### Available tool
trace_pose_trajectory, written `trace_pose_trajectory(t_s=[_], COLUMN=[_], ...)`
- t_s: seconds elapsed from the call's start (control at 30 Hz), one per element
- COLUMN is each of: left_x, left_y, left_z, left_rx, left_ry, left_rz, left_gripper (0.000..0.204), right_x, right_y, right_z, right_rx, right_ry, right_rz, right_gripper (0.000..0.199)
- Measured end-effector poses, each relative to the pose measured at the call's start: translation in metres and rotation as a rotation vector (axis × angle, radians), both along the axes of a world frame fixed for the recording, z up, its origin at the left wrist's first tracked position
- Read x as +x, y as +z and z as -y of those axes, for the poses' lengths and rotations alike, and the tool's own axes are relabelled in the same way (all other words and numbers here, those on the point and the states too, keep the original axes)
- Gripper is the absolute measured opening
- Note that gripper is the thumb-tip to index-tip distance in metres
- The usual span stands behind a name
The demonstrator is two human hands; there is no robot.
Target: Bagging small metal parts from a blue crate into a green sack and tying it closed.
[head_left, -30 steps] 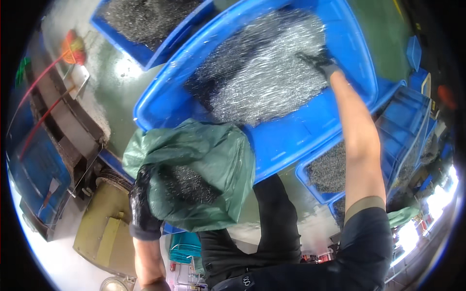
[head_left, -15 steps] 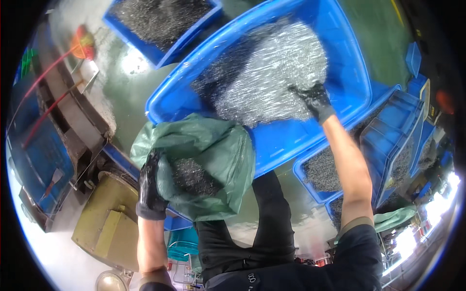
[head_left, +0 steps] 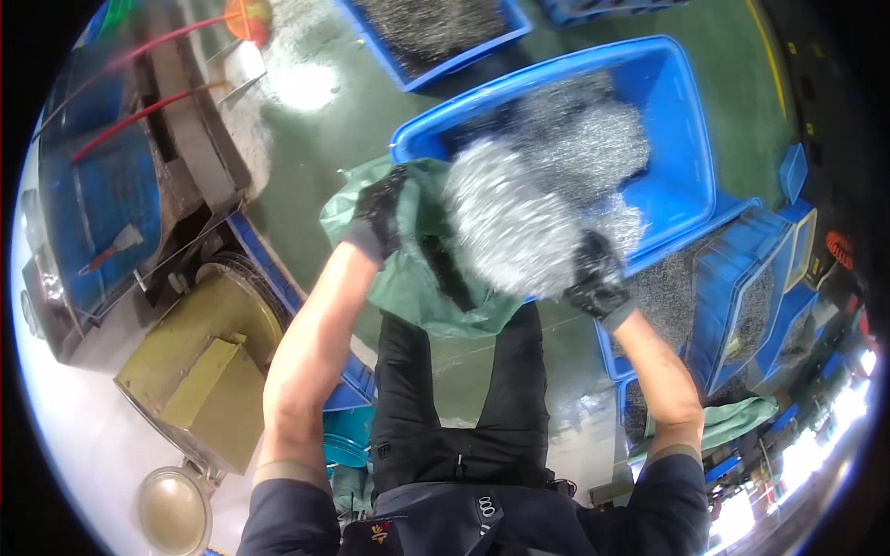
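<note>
My left hand (head_left: pixel 378 215), in a dark glove, is closed on the rim of a green woven-looking bag (head_left: pixel 394 283), holding its mouth spread. Dark material shows inside the bag. My right hand (head_left: pixel 598 278), gloved and wet-looking, is closed at the near edge of a silvery mass of small metal pieces (head_left: pixel 510 222), blurred by motion, over the bag's right side. Whether a scoop lies under that mass I cannot tell. Beyond it stands a large blue tub (head_left: pixel 681 139) holding a heap of small shiny metal pieces (head_left: pixel 589 139).
Another blue bin (head_left: pixel 440 69) with dark grey bits stands at the far left. Stacked blue crates (head_left: pixel 732 296) with similar bits are on the right, a green cloth or bag (head_left: pixel 742 422) below them. An olive metal machine (head_left: pixel 209 371) and a red-handled tool (head_left: pixel 167 111) are on the left.
My right hand has come out of the tub's heap toward me, with the silvery mass now over the bag. My left hand and the bag have shifted up and right.
</note>
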State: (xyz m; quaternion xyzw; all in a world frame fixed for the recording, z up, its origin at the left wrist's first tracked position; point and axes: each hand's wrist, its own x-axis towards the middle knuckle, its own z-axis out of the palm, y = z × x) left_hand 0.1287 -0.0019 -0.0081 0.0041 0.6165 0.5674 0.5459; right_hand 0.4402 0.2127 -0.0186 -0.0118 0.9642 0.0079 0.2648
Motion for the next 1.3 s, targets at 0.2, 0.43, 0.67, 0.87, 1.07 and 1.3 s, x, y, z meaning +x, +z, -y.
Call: trace_pose_trajectory(t_s=[0.2, 0.43, 0.67, 0.87, 1.07, 1.3], left_x=[0.002, 0.001, 0.059, 0.11, 0.131, 0.121], left_y=[0.016, 0.041, 0.038, 0.024, 0.098, 0.124], left_z=[0.029, 0.115, 0.188, 0.229, 0.124, 0.04], left_rx=[-0.106, -0.231, -0.368, -0.242, -0.04, 0.157], left_ry=[0.127, -0.615, -0.31, -0.014, 0.179, 0.558], left_rz=[0.226, -0.886, -1.003, -0.586, -0.271, 0.472], left_gripper=[0.032, 0.028, 0.035, 0.024, 0.029, 0.038], right_x=[-0.08, -0.13, -0.103, -0.141, -0.156, -0.145], right_y=[-0.021, -0.02, -0.039, 0.035, 0.046, 0.021], right_z=[0.109, 0.1, 0.095, 0.119, 0.176, 0.173], right_rx=[-0.812, -0.648, -0.523, -0.616, -1.215, -1.618], right_ry=[-0.213, -0.016, 0.088, 0.014, -0.478, -0.685], right_rz=[0.041, 0.07, 0.001, -0.08, 0.122, 0.023], right_gripper=[0.021, 0.053, 0.058, 0.057, 0.038, 0.047])
